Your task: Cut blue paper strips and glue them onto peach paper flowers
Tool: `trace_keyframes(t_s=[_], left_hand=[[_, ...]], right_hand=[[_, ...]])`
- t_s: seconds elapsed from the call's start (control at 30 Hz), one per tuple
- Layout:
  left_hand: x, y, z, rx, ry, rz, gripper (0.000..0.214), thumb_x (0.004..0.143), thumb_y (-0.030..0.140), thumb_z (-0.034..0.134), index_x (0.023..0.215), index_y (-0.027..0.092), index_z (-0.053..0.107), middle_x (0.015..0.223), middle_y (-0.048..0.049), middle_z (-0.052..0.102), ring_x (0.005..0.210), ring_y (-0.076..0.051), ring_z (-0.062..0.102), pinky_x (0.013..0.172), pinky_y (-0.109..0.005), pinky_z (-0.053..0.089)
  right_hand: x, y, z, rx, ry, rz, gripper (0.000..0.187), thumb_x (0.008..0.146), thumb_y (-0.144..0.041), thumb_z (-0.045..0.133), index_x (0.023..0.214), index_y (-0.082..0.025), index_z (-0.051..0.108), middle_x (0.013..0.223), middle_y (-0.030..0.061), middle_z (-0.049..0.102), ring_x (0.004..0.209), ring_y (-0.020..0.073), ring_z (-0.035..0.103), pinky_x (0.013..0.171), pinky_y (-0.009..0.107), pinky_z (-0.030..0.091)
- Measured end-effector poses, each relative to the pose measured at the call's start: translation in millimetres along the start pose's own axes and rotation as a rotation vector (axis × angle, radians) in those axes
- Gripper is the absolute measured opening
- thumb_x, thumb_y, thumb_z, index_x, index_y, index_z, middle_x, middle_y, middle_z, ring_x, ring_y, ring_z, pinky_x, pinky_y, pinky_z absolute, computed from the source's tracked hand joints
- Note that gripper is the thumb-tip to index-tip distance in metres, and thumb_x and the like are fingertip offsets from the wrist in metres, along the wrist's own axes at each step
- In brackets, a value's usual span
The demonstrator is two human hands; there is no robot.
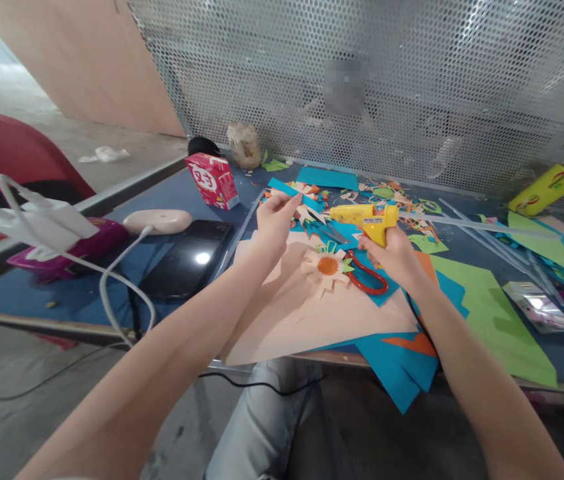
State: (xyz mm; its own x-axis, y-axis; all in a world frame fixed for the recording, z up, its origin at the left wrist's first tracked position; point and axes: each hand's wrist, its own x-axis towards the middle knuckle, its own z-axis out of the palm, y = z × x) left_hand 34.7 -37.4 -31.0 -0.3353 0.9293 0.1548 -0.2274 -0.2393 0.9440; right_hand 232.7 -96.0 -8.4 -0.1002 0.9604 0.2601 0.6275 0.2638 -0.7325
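My left hand (pixel 276 217) is closed in a pinch on a blue paper strip (pixel 289 191), held up above the table. My right hand (pixel 393 257) grips a yellow glue gun (pixel 365 218) whose nozzle points left toward the strip. Below the hands a paper flower (pixel 327 266) with cream petals and an orange centre lies on a peach sheet (pixel 287 313). Red-handled scissors (pixel 367 279) lie just right of the flower, under my right hand.
Green sheet (pixel 492 313) and blue sheets (pixel 397 367) cover the right side, with paper scraps at the back. A black tablet (pixel 187 260), white charger and cable (pixel 52 223), red carton (pixel 212 179) and clear glue sticks (pixel 482 227) lie around. Perforated metal screen (pixel 412 87) behind.
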Motion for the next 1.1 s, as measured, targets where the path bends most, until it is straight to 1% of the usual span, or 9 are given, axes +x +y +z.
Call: trace_keyframes(t_s=[0.13, 0.2, 0.3, 0.47, 0.63, 0.73, 0.8, 0.93, 1.1], left_hand=[[0.4, -1.1, 0.1, -0.013, -0.014, -0.002, 0.025, 0.061, 0.032, 0.067, 0.056, 0.016, 0.048, 0.051, 0.0038, 0.045, 0.049, -0.006, 0.046, 0.042, -0.017, 0.029], [0.1, -1.1, 0.2, -0.022, -0.016, -0.005, 0.026, 0.060, 0.032, 0.068, 0.055, 0.016, 0.048, 0.051, 0.0038, 0.045, 0.049, -0.006, 0.046, 0.042, -0.017, 0.029], [-0.7, -1.0, 0.4, -0.029, -0.018, -0.016, 0.026, 0.060, 0.032, 0.068, 0.055, 0.016, 0.048, 0.052, 0.0039, 0.045, 0.049, -0.006, 0.045, 0.043, -0.018, 0.030], [-1.0, -2.2, -0.1, -0.035, -0.025, -0.035, 0.027, 0.060, 0.032, 0.069, 0.056, 0.017, 0.048, 0.053, 0.0039, 0.046, 0.050, -0.006, 0.047, 0.043, -0.017, 0.032], [-1.5, -0.9, 0.7, -0.033, -0.008, -0.062, 0.024, 0.061, 0.030, 0.068, 0.056, 0.016, 0.049, 0.053, 0.0036, 0.046, 0.050, -0.006, 0.047, 0.043, -0.017, 0.032], [-2.4, 0.5, 1.9, -0.031, -0.002, -0.076, 0.023, 0.061, 0.029, 0.068, 0.056, 0.016, 0.049, 0.052, 0.0034, 0.047, 0.049, -0.006, 0.047, 0.043, -0.017, 0.032], [-3.0, 1.1, 2.5, -0.030, -0.004, -0.084, 0.023, 0.061, 0.029, 0.068, 0.055, 0.016, 0.049, 0.051, 0.0036, 0.047, 0.049, -0.006, 0.047, 0.043, -0.017, 0.032], [-4.0, 1.2, 2.6, -0.042, -0.014, -0.085, 0.025, 0.061, 0.029, 0.068, 0.055, 0.017, 0.048, 0.052, 0.0040, 0.047, 0.049, -0.006, 0.048, 0.042, -0.017, 0.031], [-4.5, 0.9, 2.1, -0.072, -0.036, -0.082, 0.025, 0.060, 0.030, 0.070, 0.055, 0.016, 0.049, 0.051, 0.0042, 0.048, 0.048, -0.005, 0.047, 0.042, -0.017, 0.031]], right_hand=[[0.8, 1.2, 0.3, -0.070, 0.034, -0.061, 0.019, 0.075, -0.036, 0.054, 0.083, -0.018, 0.056, 0.067, 0.0041, 0.059, 0.064, 0.0190, 0.059, 0.054, 0.028, 0.044], [0.9, 1.4, 0.3, -0.090, 0.045, -0.071, 0.020, 0.075, -0.035, 0.054, 0.083, -0.018, 0.056, 0.072, 0.0055, 0.060, 0.073, 0.0212, 0.060, 0.059, 0.029, 0.045], [1.0, 1.4, 0.3, -0.097, 0.044, -0.052, 0.021, 0.075, -0.035, 0.054, 0.084, -0.017, 0.057, 0.074, 0.0065, 0.061, 0.077, 0.0222, 0.060, 0.061, 0.030, 0.046], [1.5, 1.7, 1.0, -0.085, 0.030, 0.023, 0.025, 0.075, -0.036, 0.055, 0.090, -0.016, 0.056, 0.070, 0.0057, 0.060, 0.066, 0.0207, 0.059, 0.056, 0.030, 0.044], [1.3, 2.1, 0.7, -0.078, 0.031, 0.008, 0.026, 0.075, -0.037, 0.054, 0.093, -0.017, 0.055, 0.069, 0.0045, 0.059, 0.062, 0.0191, 0.058, 0.054, 0.029, 0.043], [1.7, 3.4, 0.8, -0.038, 0.017, 0.030, 0.028, 0.075, -0.037, 0.053, 0.094, -0.017, 0.053, 0.063, 0.0016, 0.055, 0.049, 0.0154, 0.051, 0.047, 0.027, 0.039], [2.2, 4.5, 1.0, -0.011, 0.004, 0.036, 0.027, 0.075, -0.037, 0.053, 0.093, -0.017, 0.051, 0.062, 0.0004, 0.053, 0.045, 0.0135, 0.048, 0.044, 0.027, 0.037], [3.2, 5.7, 1.2, -0.008, 0.016, 0.025, 0.024, 0.075, -0.036, 0.053, 0.089, -0.017, 0.051, 0.061, -0.0003, 0.052, 0.044, 0.0124, 0.046, 0.044, 0.026, 0.037], [3.0, 4.2, 0.7, -0.025, 0.021, 0.024, 0.023, 0.075, -0.035, 0.052, 0.089, -0.017, 0.050, 0.059, -0.0010, 0.051, 0.046, 0.0134, 0.048, 0.047, 0.027, 0.039]])
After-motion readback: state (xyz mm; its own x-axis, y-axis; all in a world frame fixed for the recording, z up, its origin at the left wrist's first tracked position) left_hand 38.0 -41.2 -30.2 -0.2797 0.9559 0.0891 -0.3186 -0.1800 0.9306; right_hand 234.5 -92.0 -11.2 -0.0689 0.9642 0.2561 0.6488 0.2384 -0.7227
